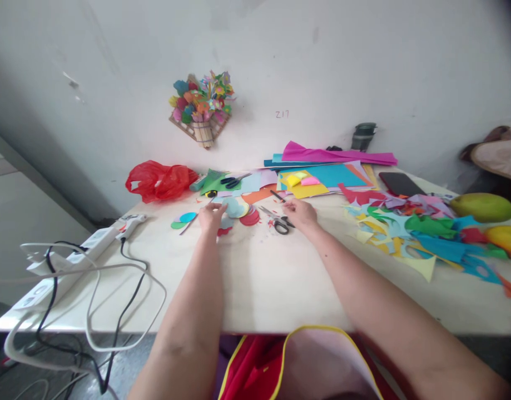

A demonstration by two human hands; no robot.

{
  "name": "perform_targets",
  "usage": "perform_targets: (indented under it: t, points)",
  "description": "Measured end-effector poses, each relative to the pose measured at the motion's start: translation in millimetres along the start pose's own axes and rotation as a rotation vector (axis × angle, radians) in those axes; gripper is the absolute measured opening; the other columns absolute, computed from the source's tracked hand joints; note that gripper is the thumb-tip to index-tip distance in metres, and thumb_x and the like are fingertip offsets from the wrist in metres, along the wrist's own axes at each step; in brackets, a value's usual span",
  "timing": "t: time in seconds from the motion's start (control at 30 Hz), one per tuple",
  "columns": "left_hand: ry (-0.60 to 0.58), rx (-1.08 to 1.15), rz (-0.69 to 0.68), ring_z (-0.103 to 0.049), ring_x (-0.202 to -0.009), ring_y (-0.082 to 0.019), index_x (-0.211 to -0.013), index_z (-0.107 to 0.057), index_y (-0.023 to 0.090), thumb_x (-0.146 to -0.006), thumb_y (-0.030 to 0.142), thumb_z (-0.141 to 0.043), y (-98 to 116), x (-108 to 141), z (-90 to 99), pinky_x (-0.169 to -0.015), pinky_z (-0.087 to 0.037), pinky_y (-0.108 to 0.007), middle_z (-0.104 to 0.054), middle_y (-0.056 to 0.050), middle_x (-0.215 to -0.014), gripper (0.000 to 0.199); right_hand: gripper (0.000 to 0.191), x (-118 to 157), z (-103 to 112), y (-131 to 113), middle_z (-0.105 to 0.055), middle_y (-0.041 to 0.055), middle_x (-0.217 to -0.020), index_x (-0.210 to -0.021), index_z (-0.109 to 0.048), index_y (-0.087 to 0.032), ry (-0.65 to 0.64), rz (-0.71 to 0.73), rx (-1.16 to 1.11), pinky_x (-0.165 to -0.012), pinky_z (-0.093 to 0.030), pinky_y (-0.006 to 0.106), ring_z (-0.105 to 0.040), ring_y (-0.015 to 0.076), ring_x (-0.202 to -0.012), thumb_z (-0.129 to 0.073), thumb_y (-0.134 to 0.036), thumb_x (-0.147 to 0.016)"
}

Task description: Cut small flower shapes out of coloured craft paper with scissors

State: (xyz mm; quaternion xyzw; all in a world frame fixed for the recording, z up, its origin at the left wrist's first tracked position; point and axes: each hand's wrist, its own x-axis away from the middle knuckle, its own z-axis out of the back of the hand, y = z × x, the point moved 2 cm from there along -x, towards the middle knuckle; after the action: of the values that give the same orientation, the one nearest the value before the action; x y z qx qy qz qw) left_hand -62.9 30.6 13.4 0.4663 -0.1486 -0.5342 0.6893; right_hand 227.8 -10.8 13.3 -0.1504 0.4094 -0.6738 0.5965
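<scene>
My left hand (211, 216) is over the table with its fingers curled together, just left of a pile of pale blue paper circles (237, 208). Whatever its fingertips pinch is too small to make out. A blue paper circle (188, 217) and a green one (178, 225) lie to its left. My right hand (301, 214) has its fingers closed at the end of a dark pen-like stick (277, 195). Open scissors (281, 226) with dark handles lie beside that hand. Red paper circles (250, 216) are stacked between both hands, with small red scraps around.
Colored paper sheets (338, 175), black-handled scissors (234, 180) and a red plastic bag (157, 180) lie at the back. Paper scraps (405, 228), a phone (399, 184) and a green mango-like fruit (482, 207) are right. Power strips (67, 272) with cables occupy the left.
</scene>
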Motion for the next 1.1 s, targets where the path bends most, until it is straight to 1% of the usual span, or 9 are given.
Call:
perform_targets:
  t: [0.17, 0.37, 0.5, 0.57, 0.63, 0.7, 0.77, 0.93, 1.1]
  points:
    - [0.034, 0.072, 0.048, -0.064, -0.072, -0.022, -0.072, -0.067, 0.021, -0.069, 0.047, -0.072, -3.4, -2.2, 0.3, -0.063, -0.044, -0.029, -0.065, -0.002, -0.064, 0.026, 0.023, 15.3, -15.6, -19.2, -0.078, 0.0049, -0.106, -0.106, -0.076, -0.024, -0.161, 0.292, 0.189, -0.086, -0.051, 0.03, -0.071, 0.0213, -0.101, -0.065, -0.025, -0.086]
    - [-0.078, 0.054, 0.081, -0.062, -0.07, -0.022, -0.069, -0.061, 0.021, -0.073, 0.057, -0.068, 4.7, 7.1, -8.1, -0.063, -0.043, -0.031, -0.065, -0.004, -0.066, 0.036, 0.034, 24.8, -27.0, -25.7, -0.071, 0.0094, -0.128, -0.122, -0.072, -0.02, -0.308, 0.558, 0.322, -0.107, -0.04, 0.038, -0.062, 0.0254, -0.122, -0.062, -0.024, -0.09]
    - [0.011, 0.278, 0.091, -0.067, -0.096, -0.025, -0.081, -0.061, 0.02, -0.088, 0.06, -0.046, 5.7, 6.7, -7.1, -0.084, -0.049, -0.034, -0.073, -0.01, -0.092, 0.043, 0.038, 29.7, -29.6, -27.0, -0.065, 0.0098, -0.138, -0.129, -0.067, -0.02, -0.381, 0.571, 0.402, -0.11, -0.038, 0.04, -0.058, 0.0257, -0.129, -0.059, -0.026, -0.093]
    - [0.026, 0.44, 0.109, -0.066, -0.104, -0.023, -0.09, -0.061, 0.02, -0.09, 0.055, -0.044, 3.0, 5.7, -8.6, -0.09, -0.049, -0.034, -0.072, -0.012, -0.104, 0.039, 0.038, 31.1, -30.3, -27.6, -0.063, 0.0092, -0.141, -0.13, -0.066, -0.02, -0.389, 0.565, 0.434, -0.111, -0.037, 0.039, -0.055, 0.0258, -0.131, -0.057, -0.028, -0.095]
    - [-0.023, 0.517, 0.102, -0.066, -0.108, -0.024, -0.095, -0.061, 0.019, -0.084, 0.048, -0.056, 0.7, 5.6, -12.4, -0.091, -0.05, -0.035, -0.071, -0.012, -0.111, 0.031, 0.038, 31.8, -31.3, -27.8, -0.062, 0.0087, -0.143, -0.131, -0.066, -0.02, -0.391, 0.561, 0.461, -0.111, -0.036, 0.039, -0.054, 0.026, -0.132, -0.057, -0.03, -0.095]
    - [-0.101, 0.491, 0.035, -0.065, -0.11, -0.026, -0.095, -0.063, 0.019, -0.07, 0.039, -0.073, 0.7, 6.1, -16.1, -0.093, -0.05, -0.037, -0.071, -0.012, -0.11, 0.034, 0.038, 31.7, -32.6, -27.7, -0.062, 0.0091, -0.143, -0.13, -0.066, -0.02, -0.385, 0.559, 0.485, -0.109, -0.037, 0.04, -0.054, 0.0267, -0.131, -0.057, -0.031, -0.096]
    - [-0.138, 0.514, -0.01, -0.065, -0.111, -0.026, -0.093, -0.064, 0.019, -0.063, 0.032, -0.075, 1.4, 6.1, -16.6, -0.096, -0.049, -0.038, -0.071, -0.011, -0.109, 0.034, 0.036, 31.1, -34.2, -28.2, -0.063, 0.0097, -0.141, -0.129, -0.067, -0.02, -0.378, 0.558, 0.5, -0.108, -0.038, 0.04, -0.054, 0.027, -0.131, -0.056, -0.033, -0.096]
    - [-0.03, 0.82, 0.185, -0.069, -0.102, -0.022, -0.086, -0.06, 0.019, -0.064, 0.021, -0.062, -3.5, 3.0, -4.6, -0.093, -0.052, -0.038, -0.072, -0.011, -0.104, 0.023, 0.034, 29.1, -35.4, -38.7, -0.065, 0.0129, -0.137, -0.124, -0.068, -0.019, -0.399, 0.51, 0.549, -0.105, -0.04, 0.041, -0.057, 0.029, -0.127, -0.053, -0.033, -0.097]
    - [0.026, 0.986, 0.287, -0.069, -0.108, -0.023, -0.092, -0.058, 0.02, -0.071, 0.029, -0.057, -6.9, 4.2, 1.5, -0.094, -0.053, -0.04, -0.073, -0.013, -0.108, 0.022, 0.037, 27.2, -35.7, -59.5, -0.063, 0.0177, -0.136, -0.126, -0.066, -0.014, -0.437, 0.518, 0.594, -0.104, -0.041, 0.042, -0.057, 0.0323, -0.128, -0.055, -0.032, -0.096]
